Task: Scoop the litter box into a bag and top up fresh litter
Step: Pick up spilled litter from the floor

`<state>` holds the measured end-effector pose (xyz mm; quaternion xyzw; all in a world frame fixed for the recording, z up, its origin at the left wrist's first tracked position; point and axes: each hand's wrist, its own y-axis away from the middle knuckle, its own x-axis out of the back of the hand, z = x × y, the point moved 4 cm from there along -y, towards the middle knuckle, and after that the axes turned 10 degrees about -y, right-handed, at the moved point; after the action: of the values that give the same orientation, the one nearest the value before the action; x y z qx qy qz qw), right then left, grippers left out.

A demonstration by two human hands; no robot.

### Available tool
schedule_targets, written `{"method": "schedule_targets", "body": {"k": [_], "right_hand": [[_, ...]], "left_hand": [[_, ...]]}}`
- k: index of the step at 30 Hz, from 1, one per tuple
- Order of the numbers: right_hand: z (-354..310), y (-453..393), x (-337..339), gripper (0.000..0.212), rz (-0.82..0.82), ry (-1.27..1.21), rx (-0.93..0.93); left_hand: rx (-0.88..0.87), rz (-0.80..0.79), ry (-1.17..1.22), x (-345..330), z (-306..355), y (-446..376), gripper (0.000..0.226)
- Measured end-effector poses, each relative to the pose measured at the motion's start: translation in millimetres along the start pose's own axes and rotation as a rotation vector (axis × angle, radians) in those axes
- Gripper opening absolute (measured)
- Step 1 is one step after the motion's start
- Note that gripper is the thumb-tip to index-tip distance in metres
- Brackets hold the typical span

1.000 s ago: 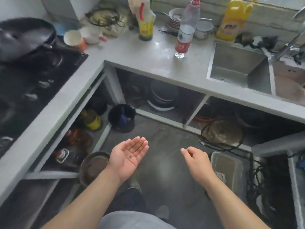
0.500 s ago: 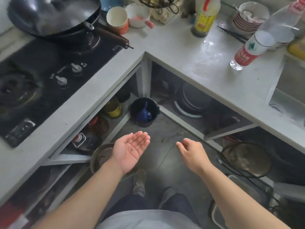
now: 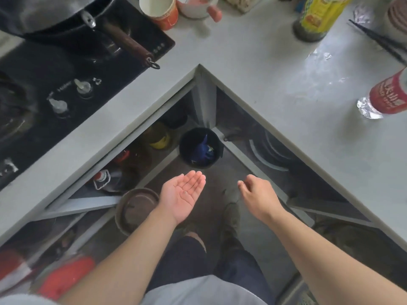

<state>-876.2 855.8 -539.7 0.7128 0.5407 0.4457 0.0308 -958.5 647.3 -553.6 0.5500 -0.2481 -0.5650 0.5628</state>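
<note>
My left hand [image 3: 183, 194] is held palm up over the floor, fingers straight, with a few small dark specks on the palm. My right hand [image 3: 258, 195] hovers beside it, back toward me, fingers loosely curled and holding nothing. Just beyond both hands a black bin [image 3: 199, 147] with a blue bag inside stands on the floor in the corner under the grey counter [image 3: 253, 69]. No litter box, scoop or litter bag shows in this view.
A black stove [image 3: 66, 84] with a wok lies at left. Cups, a yellow bottle [image 3: 317, 14], chopsticks and a water bottle [image 3: 385, 97] stand on the counter. Open shelves below hold bottles and pans; a brown round bowl [image 3: 136, 208] sits on the floor left.
My view has swung left and drawn closer to the counter corner; the sink and the tray on the floor at right have left the frame. Both hands keep the same pose.
</note>
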Motion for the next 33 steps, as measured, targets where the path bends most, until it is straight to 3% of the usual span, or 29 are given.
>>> {"method": "schedule_targets", "body": {"k": [8,13,20,33], "right_hand": [[34.6,-106.0,-33.5,0.038,-0.099,0.079,0.010],[49.2,-165.0,-75.7,0.025,-0.132,0.217,0.127],[75.5,-218.0,-125.5,0.016,0.013,0.574,0.400],[100.4,-271.7,-166.7,0.020,0.015,0.621,0.482]], "left_hand": [[-0.011,0.036,0.042,-19.8,12.7,-113.3,0.032],[-0.020,0.059,0.042,-6.3,20.4,-203.8,0.033],[0.004,0.109,0.033,18.2,9.7,-303.2,0.033],[-0.003,0.088,0.011,36.9,13.6,-403.3,0.043]]}}
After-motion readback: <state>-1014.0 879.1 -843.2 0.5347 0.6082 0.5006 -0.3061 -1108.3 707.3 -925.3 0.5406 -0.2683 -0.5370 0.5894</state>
